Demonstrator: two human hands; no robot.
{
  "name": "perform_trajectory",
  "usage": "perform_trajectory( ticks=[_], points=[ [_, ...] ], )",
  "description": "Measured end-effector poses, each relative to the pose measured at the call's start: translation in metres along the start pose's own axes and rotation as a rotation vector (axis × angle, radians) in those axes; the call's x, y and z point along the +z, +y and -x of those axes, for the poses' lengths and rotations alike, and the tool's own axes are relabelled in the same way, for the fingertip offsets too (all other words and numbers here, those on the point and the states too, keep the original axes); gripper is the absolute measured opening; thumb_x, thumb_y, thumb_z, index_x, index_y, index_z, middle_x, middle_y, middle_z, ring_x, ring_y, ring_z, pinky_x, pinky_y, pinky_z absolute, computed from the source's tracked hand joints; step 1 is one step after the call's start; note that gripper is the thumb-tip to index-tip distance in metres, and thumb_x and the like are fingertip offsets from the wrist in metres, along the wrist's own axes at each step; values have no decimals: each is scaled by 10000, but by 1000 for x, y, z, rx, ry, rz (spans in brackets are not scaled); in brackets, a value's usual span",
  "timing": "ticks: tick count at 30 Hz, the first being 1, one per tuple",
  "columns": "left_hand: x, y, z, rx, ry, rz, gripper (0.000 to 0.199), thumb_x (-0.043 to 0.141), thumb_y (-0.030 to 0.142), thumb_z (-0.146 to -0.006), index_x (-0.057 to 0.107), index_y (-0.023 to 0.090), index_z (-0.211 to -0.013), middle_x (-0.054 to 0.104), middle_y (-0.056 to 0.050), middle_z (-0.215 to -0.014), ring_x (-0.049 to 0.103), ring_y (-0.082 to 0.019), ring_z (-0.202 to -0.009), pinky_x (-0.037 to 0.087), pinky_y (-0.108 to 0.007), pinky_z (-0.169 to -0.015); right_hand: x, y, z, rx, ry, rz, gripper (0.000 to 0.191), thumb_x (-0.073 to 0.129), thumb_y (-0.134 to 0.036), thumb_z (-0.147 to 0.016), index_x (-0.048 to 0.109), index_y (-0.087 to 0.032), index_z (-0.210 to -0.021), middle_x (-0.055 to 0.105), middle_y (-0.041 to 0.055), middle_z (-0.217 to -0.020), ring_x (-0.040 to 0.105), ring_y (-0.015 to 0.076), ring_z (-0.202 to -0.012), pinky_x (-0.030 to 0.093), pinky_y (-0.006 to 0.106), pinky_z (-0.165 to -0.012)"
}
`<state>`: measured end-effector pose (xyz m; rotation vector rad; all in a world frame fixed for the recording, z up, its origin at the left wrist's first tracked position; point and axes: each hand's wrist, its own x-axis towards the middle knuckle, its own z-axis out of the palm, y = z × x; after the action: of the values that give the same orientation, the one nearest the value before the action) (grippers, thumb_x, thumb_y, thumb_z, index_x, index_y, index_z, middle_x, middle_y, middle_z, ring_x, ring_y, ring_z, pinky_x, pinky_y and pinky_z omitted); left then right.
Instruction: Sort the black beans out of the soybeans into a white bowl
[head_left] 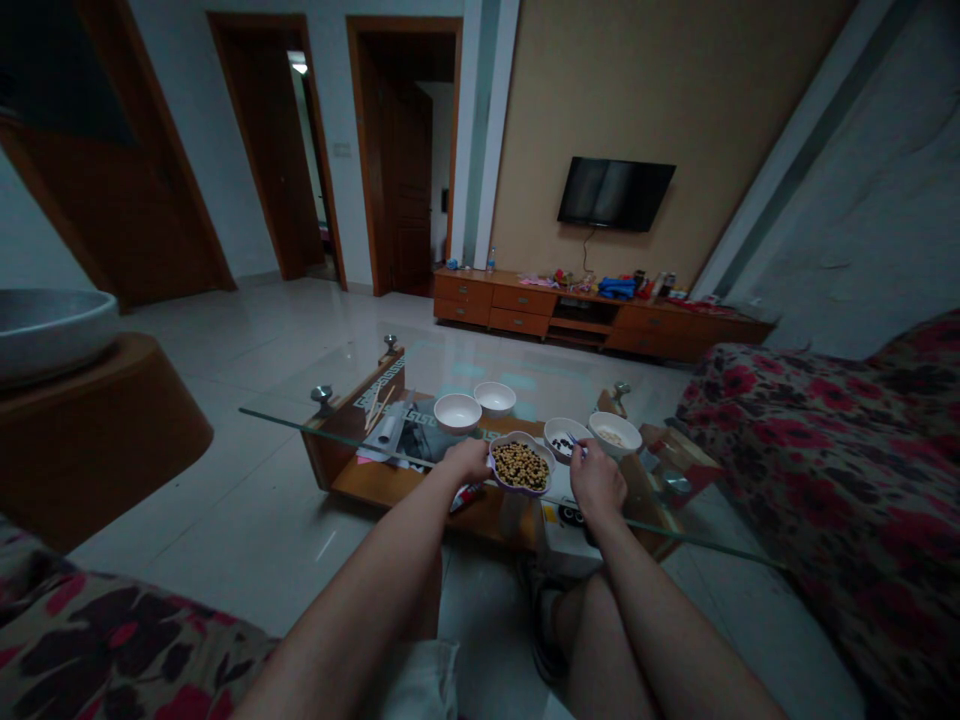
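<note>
My left hand [469, 462] is closed on the edge of a flower-shaped bowl [495, 478] at the front of the glass table. Yellowish beans mixed with dark ones [523, 465] fill it. Between the fingers of my right hand [598, 480] is a thin purple-blue utensil [573, 439], too small to name exactly. Its tip is over a white bowl [551, 428] with a few dark beans [562, 444] inside. Right beside that stands another white bowl [622, 423] with pale pieces in it. Two more white bowls, one nearer [457, 414] and one farther [495, 398], stand to the left.
The glass tabletop [285, 418] has a sharp front edge and metal supports [322, 396]. Chopsticks [381, 408] and papers show at its left side. Flowered sofas lie at right [795, 470] and lower left [127, 640]. A large metal basin [56, 325] rests on a wooden stand.
</note>
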<state>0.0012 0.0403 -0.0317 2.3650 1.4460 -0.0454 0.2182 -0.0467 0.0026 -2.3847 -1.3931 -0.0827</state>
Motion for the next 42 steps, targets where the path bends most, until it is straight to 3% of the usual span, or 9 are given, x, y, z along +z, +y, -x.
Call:
perform_trajectory(
  ticks=[7, 21, 42],
  points=[
    [-3, 2, 2, -17, -11, 15, 426, 715, 456, -824, 751, 226, -1181, 752, -147, -1213, 722, -335, -1090, 586, -350, -874, 2, -3, 0, -30, -53, -14, 361, 426, -366, -1027, 671, -228, -1253, 756, 140, -1007, 723, 238, -873, 476, 297, -706],
    [0, 0, -1, 9, 5, 11, 442, 708, 447, -832, 739, 219, -1209, 744, -149, -1233, 715, -333, -1112, 584, -381, -920, 22, -5, -4, -349, -203, -163, 258, 488, -271, -996, 669, -178, -1155, 762, 102, -1044, 702, 200, -947, 425, 259, -752],
    [0, 1, -1, 21, 0, -16, 420, 690, 436, -832, 745, 226, -1191, 755, -140, -1207, 723, -322, -1090, 583, -348, -882, 26, -7, -2, -395, -282, -233, 171, 539, -258, -960, 667, -187, -1048, 751, 84, -973, 683, 187, -888, 407, 251, -736]
  ],
)
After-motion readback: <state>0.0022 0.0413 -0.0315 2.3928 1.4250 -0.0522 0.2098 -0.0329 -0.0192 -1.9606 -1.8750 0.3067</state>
